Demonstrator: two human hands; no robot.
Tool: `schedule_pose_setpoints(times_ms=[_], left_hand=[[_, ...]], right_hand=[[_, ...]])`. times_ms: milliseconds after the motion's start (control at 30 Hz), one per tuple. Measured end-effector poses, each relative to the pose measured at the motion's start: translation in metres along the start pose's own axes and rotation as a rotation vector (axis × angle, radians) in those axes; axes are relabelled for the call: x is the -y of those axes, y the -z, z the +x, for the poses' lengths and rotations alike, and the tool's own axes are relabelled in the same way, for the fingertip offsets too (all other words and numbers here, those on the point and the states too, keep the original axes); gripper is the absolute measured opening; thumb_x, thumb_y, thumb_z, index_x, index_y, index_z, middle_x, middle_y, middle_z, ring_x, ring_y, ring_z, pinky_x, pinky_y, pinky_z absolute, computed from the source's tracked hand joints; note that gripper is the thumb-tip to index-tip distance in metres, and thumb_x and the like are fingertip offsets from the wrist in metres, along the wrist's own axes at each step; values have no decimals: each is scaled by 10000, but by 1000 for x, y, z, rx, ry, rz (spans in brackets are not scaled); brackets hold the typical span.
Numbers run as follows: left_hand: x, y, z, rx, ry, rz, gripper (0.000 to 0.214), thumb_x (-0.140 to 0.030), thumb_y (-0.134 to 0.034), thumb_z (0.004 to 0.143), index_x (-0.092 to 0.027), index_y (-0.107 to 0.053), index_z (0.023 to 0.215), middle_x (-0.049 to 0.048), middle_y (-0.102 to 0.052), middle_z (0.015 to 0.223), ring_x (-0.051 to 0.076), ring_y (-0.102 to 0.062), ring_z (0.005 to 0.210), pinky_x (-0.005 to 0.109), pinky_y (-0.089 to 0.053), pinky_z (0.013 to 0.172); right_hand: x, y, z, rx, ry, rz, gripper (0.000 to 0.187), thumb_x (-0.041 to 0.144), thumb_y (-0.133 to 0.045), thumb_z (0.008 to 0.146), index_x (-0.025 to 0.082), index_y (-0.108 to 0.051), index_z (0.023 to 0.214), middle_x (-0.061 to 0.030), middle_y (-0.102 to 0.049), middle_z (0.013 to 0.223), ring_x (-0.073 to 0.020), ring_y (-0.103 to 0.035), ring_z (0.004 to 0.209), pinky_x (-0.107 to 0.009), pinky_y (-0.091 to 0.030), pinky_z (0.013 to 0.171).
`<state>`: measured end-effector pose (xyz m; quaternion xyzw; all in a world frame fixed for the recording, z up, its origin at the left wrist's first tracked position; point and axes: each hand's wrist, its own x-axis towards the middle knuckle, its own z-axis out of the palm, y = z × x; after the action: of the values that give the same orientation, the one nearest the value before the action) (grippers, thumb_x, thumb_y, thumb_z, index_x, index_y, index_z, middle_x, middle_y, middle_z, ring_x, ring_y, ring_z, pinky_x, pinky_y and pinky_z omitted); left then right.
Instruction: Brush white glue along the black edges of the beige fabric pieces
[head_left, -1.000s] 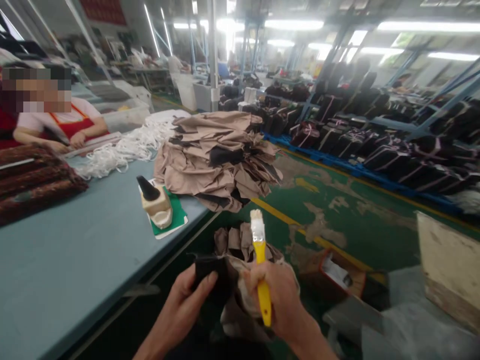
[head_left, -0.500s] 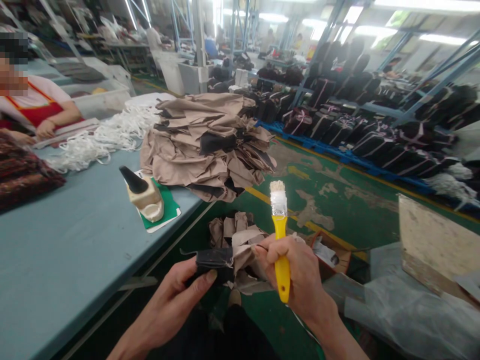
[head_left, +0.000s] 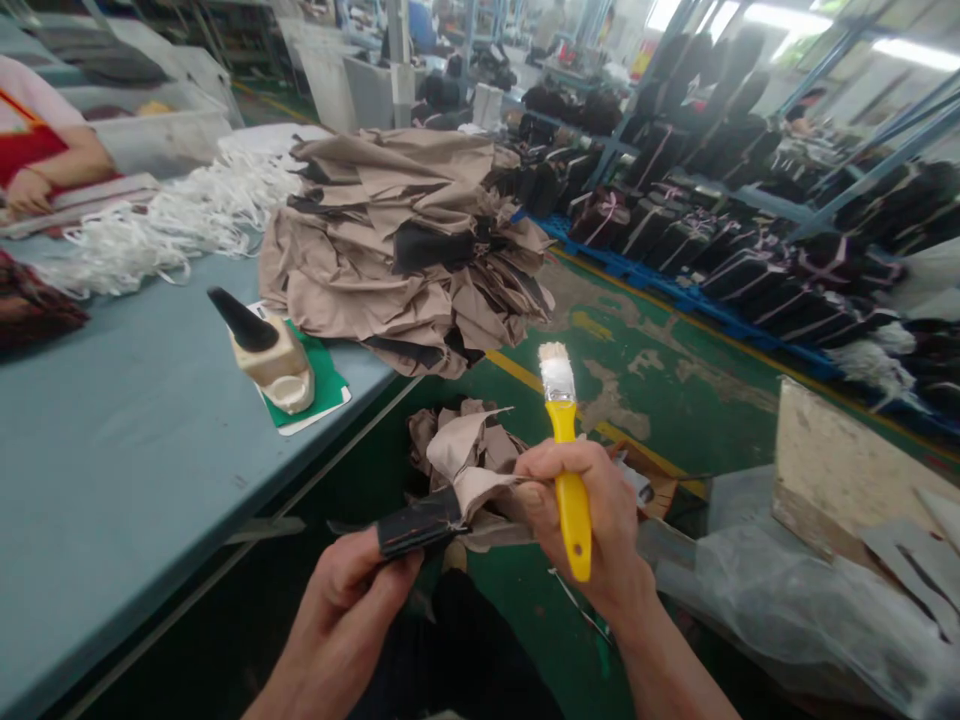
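Observation:
My left hand (head_left: 345, 600) pinches a folded black strip of fabric (head_left: 420, 522), thumb below and fingers behind it. A beige fabric piece (head_left: 484, 487) joins the strip and stretches across to my right hand (head_left: 589, 510). That hand is closed round a yellow-handled paintbrush (head_left: 574, 500), held upright with pale bristles on top, and its thumb and finger also pinch the beige fabric's edge. More beige fabric hangs low behind. On the table to the left stands a cream pot with a black handle (head_left: 274, 365), resting on a green sheet (head_left: 330, 378).
The blue-grey table (head_left: 150, 480) runs along my left. On it lie a big beige and black fabric stack (head_left: 390, 270) and white straps (head_left: 180, 210). A co-worker's arm (head_left: 60, 150) is at far left. Plastic sheeting (head_left: 780, 570) and a board (head_left: 855, 480) stand at right.
My view has tilted down and shifted a little right. The black strip has turned and tilted in my left hand, and the beige fabric is drawn toward my right hand. Both hands keep their hold.

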<state>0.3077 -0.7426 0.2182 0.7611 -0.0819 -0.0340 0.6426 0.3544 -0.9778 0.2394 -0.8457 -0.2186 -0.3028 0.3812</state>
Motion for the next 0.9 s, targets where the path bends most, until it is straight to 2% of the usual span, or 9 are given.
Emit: schedule_pose_setpoints(times_ms=[67, 167, 267, 333, 433, 533, 600, 733, 900], left_hand=[[-2, -1, -1, -44, -95, 69, 246, -217, -616, 1006, -227, -862, 991, -9, -686, 682, 148, -638, 612, 207, -523, 581], [-5, -1, -1, -23, -223, 145, 283, -133, -580, 997, -241, -840, 1021, -15, -737, 765, 143, -678, 676, 222, -581, 721], [0, 0, -3, -39, -325, 229, 305, -52, -560, 970, -223, -808, 1022, -17, -760, 824, 121, -692, 714, 180, -562, 725], [5, 2, -5, -45, -372, 294, 285, -25, -555, 958, -196, -779, 1006, -3, -759, 847, 119, -687, 732, 177, -550, 729], [11, 5, -8, -14, -412, 370, 291, 20, -517, 945, -186, -723, 958, -10, -699, 789, 113, -631, 692, 189, -515, 704], [12, 6, -8, -33, -441, 414, 311, 61, -489, 919, -200, -641, 844, -41, -582, 685, 104, -521, 595, 196, -435, 603], [12, 7, -7, -43, -453, 424, 314, 71, -479, 909, -207, -600, 827, -43, -567, 684, 104, -503, 591, 200, -401, 572], [14, 8, -5, -37, -463, 433, 316, 82, -468, 898, -217, -564, 856, -44, -591, 714, 99, -527, 614, 196, -385, 565], [19, 8, -7, -28, -415, 408, 315, 72, -464, 910, -220, -548, 826, -48, -540, 683, 103, -497, 594, 197, -376, 551]], right_hand=[[-4, 0, -5, -33, -72, 53, 241, 483, -595, 1069, 254, -608, 997, 19, -717, 785, -133, -671, 624, -274, -527, 652], [-5, 3, -8, -109, -237, 192, 394, 623, -519, 1069, 257, -666, 1071, 19, -695, 754, -127, -583, 568, -274, -465, 577], [1, 8, -4, -180, -463, 459, 591, 756, -390, 1050, 259, -705, 1106, 47, -568, 587, -123, -469, 477, -243, -358, 469], [7, 10, 0, -207, -602, 612, 647, 806, -413, 1011, 244, -735, 1011, 58, -478, 522, -116, -423, 438, -234, -334, 440], [15, 10, 2, -184, -744, 755, 584, 766, -536, 983, 226, -727, 872, 62, -434, 487, -106, -405, 415, -226, -356, 431], [20, 6, 0, -154, -822, 863, 467, 655, -638, 981, 230, -668, 792, 88, -397, 453, -77, -310, 367, -193, -303, 393], [23, 0, -3, -129, -859, 943, 425, 593, -678, 979, 230, -638, 762, 107, -351, 445, -61, -247, 356, -176, -261, 379], [25, -11, -6, -67, -939, 1022, 414, 531, -689, 985, 218, -626, 722, 113, -303, 447, -50, -214, 374, -160, -229, 387], [22, -22, -7, -13, -958, 982, 406, 502, -671, 1006, 199, -653, 736, 95, -378, 466, -41, -249, 386, -159, -218, 398]])
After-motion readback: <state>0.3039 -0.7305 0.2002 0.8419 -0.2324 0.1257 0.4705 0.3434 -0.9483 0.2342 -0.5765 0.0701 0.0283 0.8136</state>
